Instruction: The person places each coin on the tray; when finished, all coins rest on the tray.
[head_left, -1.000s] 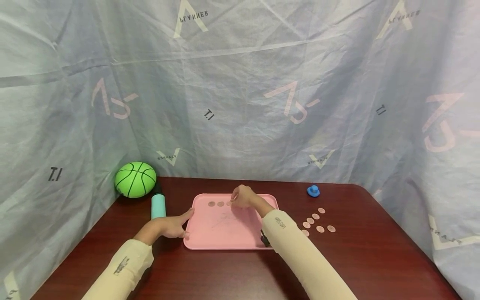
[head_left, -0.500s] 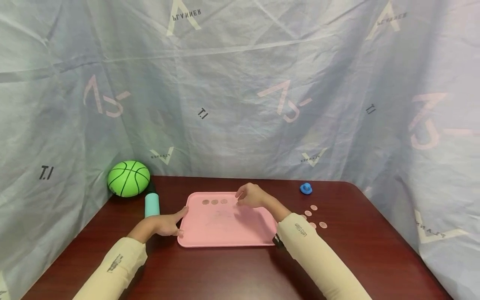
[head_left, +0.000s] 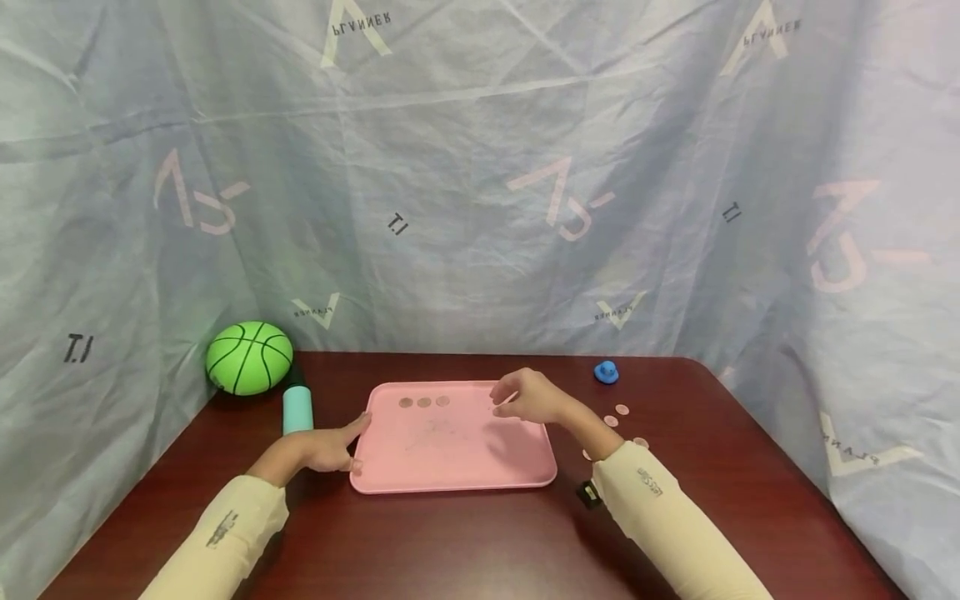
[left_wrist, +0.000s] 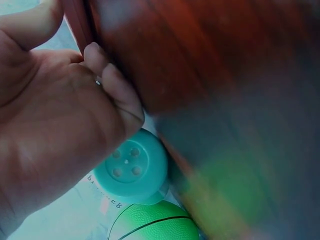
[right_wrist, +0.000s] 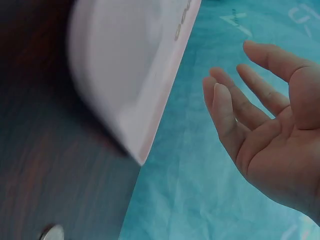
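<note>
The pink tray (head_left: 450, 450) lies on the dark red table, with three coins (head_left: 424, 402) in a row near its far left corner. At its left edge, my left hand (head_left: 326, 450) grips the rim, thumb toward the far end and the other fingers curled against the side; the left wrist view shows those curled fingers (left_wrist: 117, 90) at the edge. Above the tray's far right part hovers my right hand (head_left: 531, 397), fingers loosely bent. Nothing shows between the right fingers (right_wrist: 225, 110) in the right wrist view. Several more coins (head_left: 611, 421) lie to the right, partly behind the right forearm.
A turquoise bottle-like cylinder (head_left: 297, 410) with a black top lies beside the left hand. Behind it sits a green basketball (head_left: 250, 358). A small blue duck figure (head_left: 607, 372) stands at the back right, and a grey printed curtain (head_left: 450, 275) hangs behind the table.
My right hand has moved right, away from the coin row, with its fingers loosened; the third coin now lies uncovered. My left hand stays at the tray edge. The head view has shifted slightly.
</note>
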